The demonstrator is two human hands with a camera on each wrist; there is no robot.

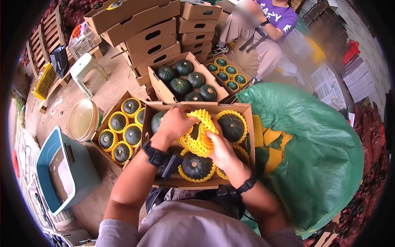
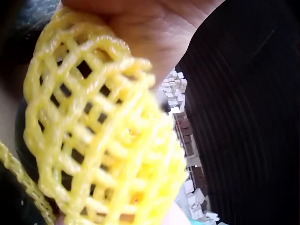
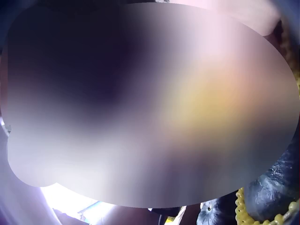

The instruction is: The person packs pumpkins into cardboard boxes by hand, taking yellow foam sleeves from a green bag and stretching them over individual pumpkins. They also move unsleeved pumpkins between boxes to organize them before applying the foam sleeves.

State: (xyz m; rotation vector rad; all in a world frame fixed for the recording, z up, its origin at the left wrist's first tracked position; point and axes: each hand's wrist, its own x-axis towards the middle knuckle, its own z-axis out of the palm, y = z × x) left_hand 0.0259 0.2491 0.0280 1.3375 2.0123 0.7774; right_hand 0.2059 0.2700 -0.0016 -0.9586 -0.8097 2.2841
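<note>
Currently yellow foam net (image 1: 193,145) spans left grip (image 1: 175,123), pinching its upper-left edge, and right grip (image 1: 224,150), holding its right side, over the open box (image 1: 236,108), netted squash (image 1: 195,165) just nearside.

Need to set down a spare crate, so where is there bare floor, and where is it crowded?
Bare floor lies between the stool, the bucket and the stacked boxes. A narrower strip runs between the blue tub and the left box.
Crowded: the middle box, filled with pumpkins, and its right side, where the green bag bulges.
</note>
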